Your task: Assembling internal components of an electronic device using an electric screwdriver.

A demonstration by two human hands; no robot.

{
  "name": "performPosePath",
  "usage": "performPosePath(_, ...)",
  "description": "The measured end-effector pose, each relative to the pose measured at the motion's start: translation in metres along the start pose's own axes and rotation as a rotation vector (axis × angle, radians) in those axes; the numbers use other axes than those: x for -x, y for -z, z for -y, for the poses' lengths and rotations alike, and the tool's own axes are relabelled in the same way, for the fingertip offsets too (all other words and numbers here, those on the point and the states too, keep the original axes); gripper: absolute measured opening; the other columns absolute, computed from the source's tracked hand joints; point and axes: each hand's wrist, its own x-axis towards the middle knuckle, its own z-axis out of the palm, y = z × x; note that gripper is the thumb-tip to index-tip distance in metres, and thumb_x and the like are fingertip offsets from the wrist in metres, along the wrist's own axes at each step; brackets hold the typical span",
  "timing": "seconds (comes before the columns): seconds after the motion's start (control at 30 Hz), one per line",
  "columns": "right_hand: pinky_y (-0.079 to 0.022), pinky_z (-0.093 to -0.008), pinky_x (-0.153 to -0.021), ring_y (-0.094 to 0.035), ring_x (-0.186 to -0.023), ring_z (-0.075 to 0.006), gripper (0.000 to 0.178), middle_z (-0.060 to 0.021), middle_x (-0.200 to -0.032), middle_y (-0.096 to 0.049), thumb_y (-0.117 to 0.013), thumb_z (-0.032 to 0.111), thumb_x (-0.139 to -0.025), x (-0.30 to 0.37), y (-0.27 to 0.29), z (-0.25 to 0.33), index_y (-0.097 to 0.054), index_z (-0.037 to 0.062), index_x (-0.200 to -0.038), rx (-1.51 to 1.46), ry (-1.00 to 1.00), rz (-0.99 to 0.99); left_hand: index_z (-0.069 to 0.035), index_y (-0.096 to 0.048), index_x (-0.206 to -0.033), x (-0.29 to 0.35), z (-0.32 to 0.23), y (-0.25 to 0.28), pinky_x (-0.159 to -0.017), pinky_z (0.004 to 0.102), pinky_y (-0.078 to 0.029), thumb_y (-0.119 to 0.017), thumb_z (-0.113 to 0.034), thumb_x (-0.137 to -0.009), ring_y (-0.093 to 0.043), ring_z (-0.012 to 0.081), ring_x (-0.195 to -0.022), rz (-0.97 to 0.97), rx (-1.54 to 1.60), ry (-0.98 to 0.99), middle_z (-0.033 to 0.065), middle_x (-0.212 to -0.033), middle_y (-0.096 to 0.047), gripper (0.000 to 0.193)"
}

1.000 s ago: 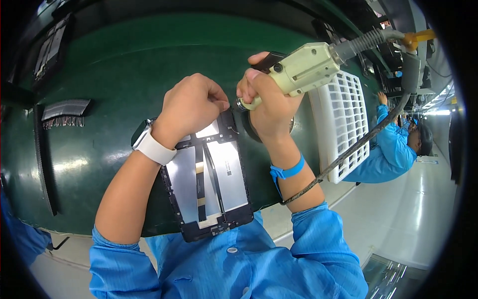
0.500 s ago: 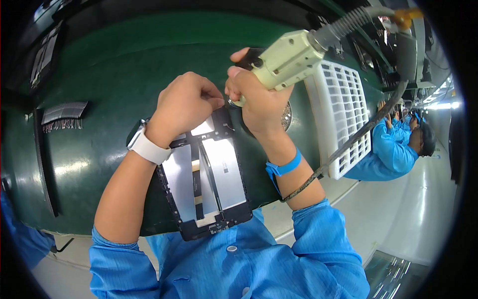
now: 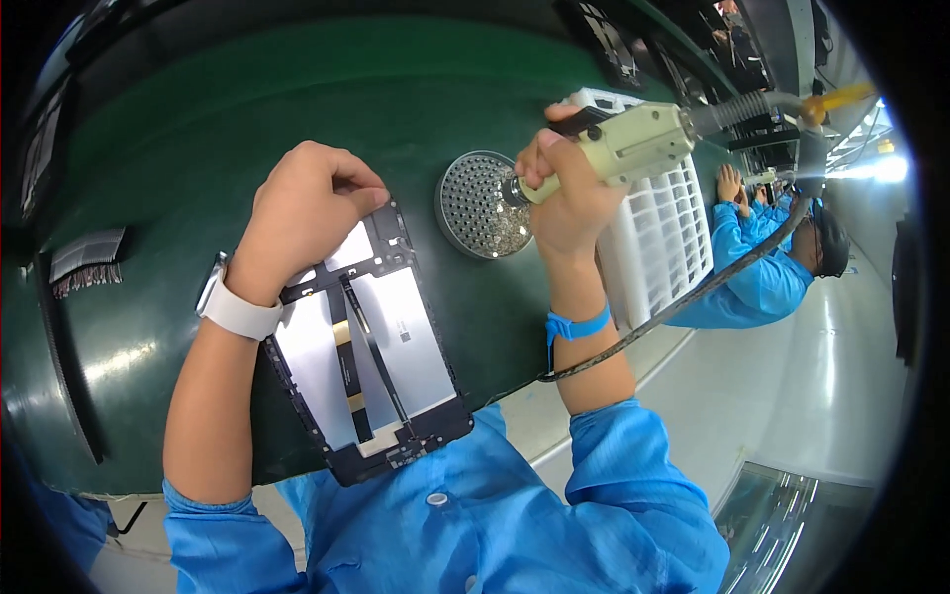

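Note:
My left hand is closed, its thumb and fingers pinched at the upper edge of an opened tablet. The tablet has a black frame, silvery panels inside and a dark ribbon cable running down its middle. It lies tilted on the green table near my body. My right hand grips a pale green electric screwdriver. The screwdriver's tip end is over the right side of a round metal screw dish, with a perforated plate and loose small screws at its right. Whether a screw is on the bit cannot be made out.
A white grid tray stands right of my right hand. The screwdriver's cable crosses my right forearm. Black strips lie on the green mat at far left. A co-worker in blue sits at the right.
My right hand has carried the screwdriver right, from the tablet's upper edge to the screw dish, which now shows fully. My left hand stays at the tablet's upper edge.

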Motion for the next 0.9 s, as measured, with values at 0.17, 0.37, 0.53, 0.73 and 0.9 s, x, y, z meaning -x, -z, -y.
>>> performPosePath(0.17,-0.046,-0.0286,-0.048,-0.053,-0.049,-0.0138,0.016,-0.0084,-0.066,-0.058,-0.061,-0.006,-0.081,-0.003,0.0004,-0.0067,-0.062,-0.0078,-0.096,-0.009,-0.018,-0.014,-0.004,-0.08,-0.093,0.0004,-0.0006,0.0001,-0.075,0.0304,-0.053,-0.074,-0.01,-0.083,-0.068,0.017,-0.077,-0.003,0.042,0.007,0.0093,-0.082,-0.073,0.012)
performPosePath(0.37,-0.045,-0.0277,-0.048,-0.054,-0.049,-0.0141,0.016,-0.0091,-0.067,-0.059,-0.062,-0.006,-0.08,-0.0039,-0.0008,-0.0098,-0.062,-0.0079,-0.096,0.045,-0.027,-0.012,-0.004,-0.079,-0.092,0.0004,-0.0008,-0.0001,-0.074,0.0304,-0.053,-0.075,-0.009,-0.082,-0.068,0.0172,-0.076,-0.011,0.042,-0.005,0.0101,-0.081,-0.073,0.013)
performPosePath(0.53,-0.044,-0.0265,-0.046,-0.054,-0.049,-0.0133,0.013,-0.0085,-0.064,-0.059,-0.062,-0.006,-0.079,-0.0025,-0.001,-0.0101,-0.061,-0.0079,-0.092,0.056,-0.04,-0.015,-0.004,-0.079,-0.092,0.0022,-0.0022,-0.0001,-0.074,0.0309,-0.053,-0.075,-0.011,-0.082,-0.068,0.0177,-0.076,-0.011,0.027,0.022,0.0103,-0.08,-0.073,0.014)
performPosePath(0.73,-0.044,-0.0262,-0.046,-0.054,-0.048,-0.0127,0.012,-0.0078,-0.064,-0.058,-0.062,-0.006,-0.079,-0.0031,-0.0011,-0.0116,-0.061,-0.0075,-0.091,0.071,-0.034,0.003,-0.003,-0.079,-0.093,0.0013,0.0012,-0.0009,-0.073,0.0308,-0.053,-0.075,-0.012,-0.082,-0.068,0.018,-0.075,-0.014,0.043,0.027,0.0107,-0.08,-0.072,0.014)
performPosePath(0.9,-0.044,-0.0264,-0.046,-0.053,-0.048,-0.0125,0.012,-0.0072,-0.063,-0.057,-0.062,-0.006,-0.08,-0.0027,-0.003,-0.0088,-0.061,-0.0072,-0.092,0.086,-0.029,0.002,0.0,-0.077,-0.092,0.0007,0.0001,-0.002,-0.068,0.0295,-0.051,-0.075,-0.008,-0.083,-0.063,0.0148,-0.07,-0.026,0.058,-0.027,0.0094,-0.075,-0.07,0.012)
